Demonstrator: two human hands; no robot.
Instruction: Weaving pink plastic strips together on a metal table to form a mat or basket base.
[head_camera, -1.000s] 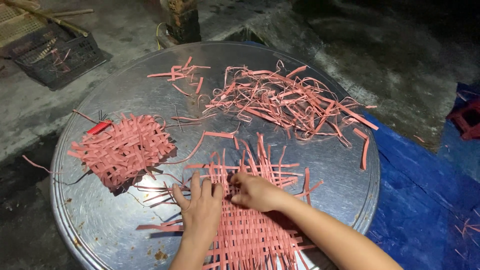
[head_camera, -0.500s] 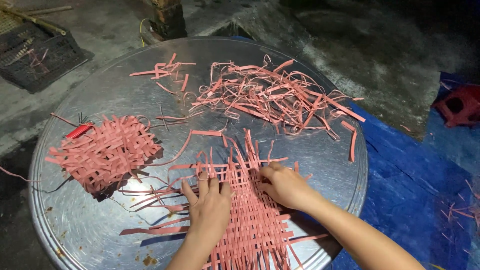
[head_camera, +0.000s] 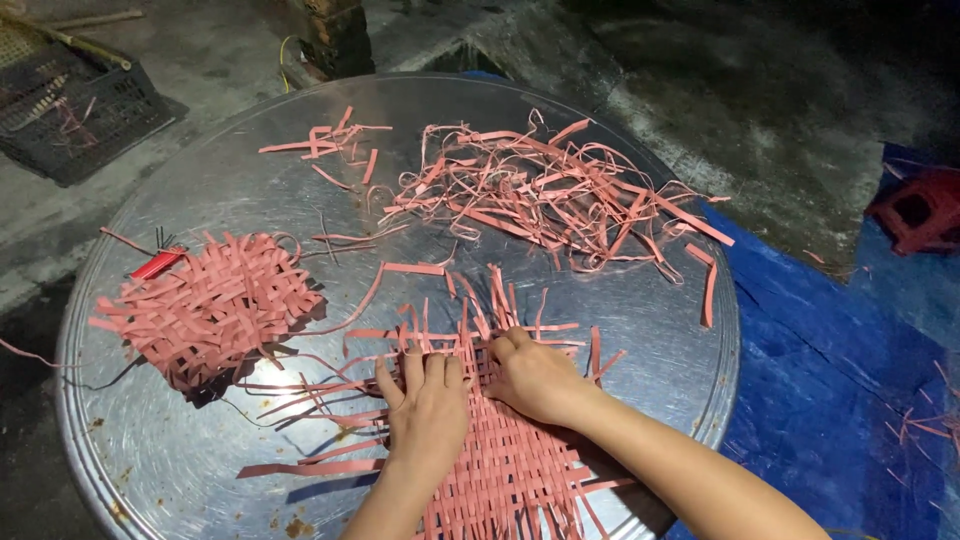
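Note:
A pink woven mat of flat strips (head_camera: 500, 470) lies at the near edge of a round metal tray (head_camera: 250, 190). My left hand (head_camera: 425, 405) presses flat on the mat's upper left part, fingers spread. Beside it my right hand (head_camera: 535, 375) rests on the mat with fingers curled at the loose strip ends (head_camera: 490, 300). Whether those fingers pinch a strip is hidden. A second, finished-looking woven pink piece (head_camera: 205, 305) sits at the tray's left.
A heap of loose pink strips (head_camera: 540, 195) covers the tray's far right, with a few more (head_camera: 335, 145) at the far middle. A dark plastic crate (head_camera: 70, 110) stands far left, a blue tarp (head_camera: 830, 370) lies right, with a red stool (head_camera: 920, 210) beyond.
Both hands have drawn close together on the mat's upper edge; the right hand moved left toward the left hand. The camera view shifted slightly.

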